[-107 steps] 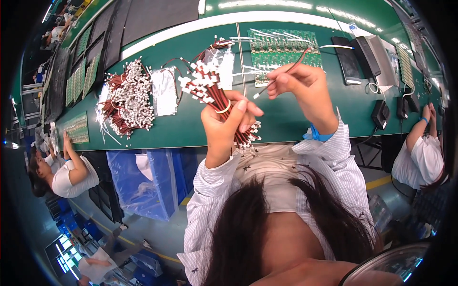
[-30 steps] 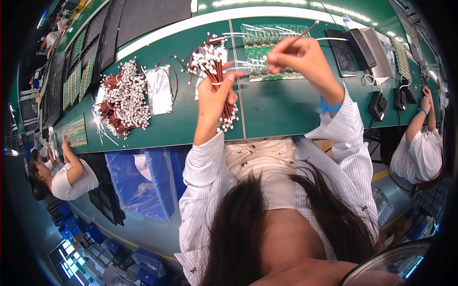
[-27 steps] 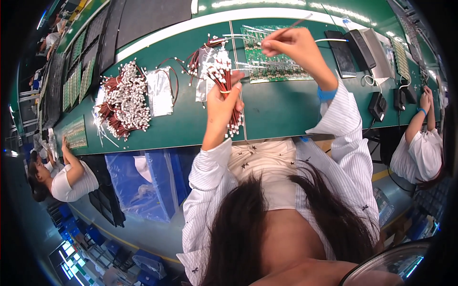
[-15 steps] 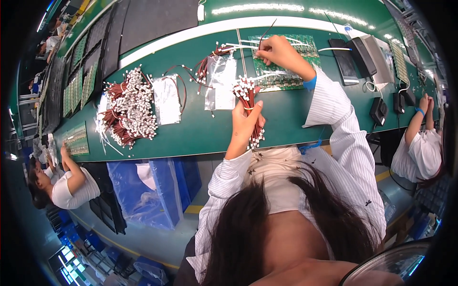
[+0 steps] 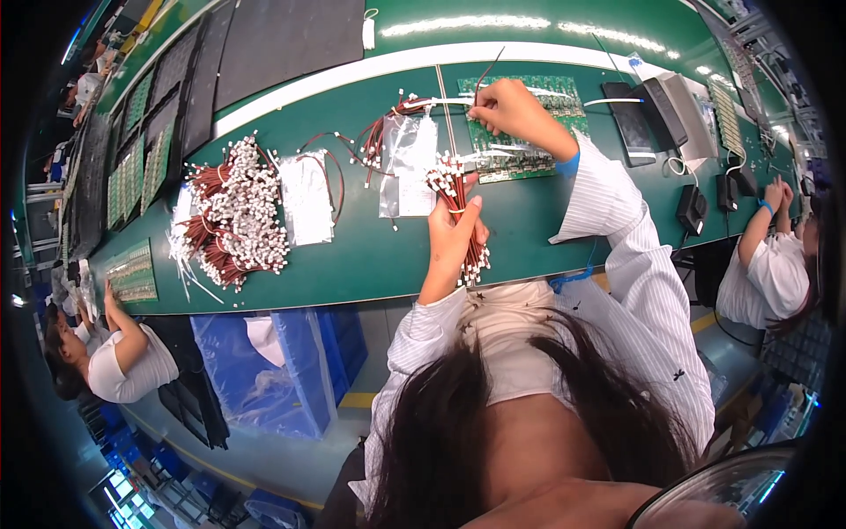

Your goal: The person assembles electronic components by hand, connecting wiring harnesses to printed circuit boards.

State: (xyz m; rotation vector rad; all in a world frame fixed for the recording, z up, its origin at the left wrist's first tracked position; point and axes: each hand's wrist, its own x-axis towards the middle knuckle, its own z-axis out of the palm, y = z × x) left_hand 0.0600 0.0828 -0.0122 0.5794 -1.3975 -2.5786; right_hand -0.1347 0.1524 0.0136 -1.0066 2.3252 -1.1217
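Observation:
My left hand (image 5: 454, 234) grips a bundle of red wires with white connectors (image 5: 458, 198), held upright just above the green bench (image 5: 352, 256). My right hand (image 5: 507, 106) reaches far forward and pinches one red wire (image 5: 486, 75) over a green circuit board (image 5: 515, 132) lying on the bench. A clear plastic bag (image 5: 407, 163) lies just left of the board, with loose red wires (image 5: 379, 132) beside it.
A large heap of red wires with white plugs (image 5: 233, 212) lies at the left, next to another clear bag (image 5: 304, 194). Dark trays (image 5: 282, 35) and racks of green boards (image 5: 132, 159) stand behind. Black devices (image 5: 648, 119) sit to the right. Two other people work at either side.
My right hand has gone from near the bundle forward to the circuit board with a single wire. My left hand has come lower and nearer with the bundle.

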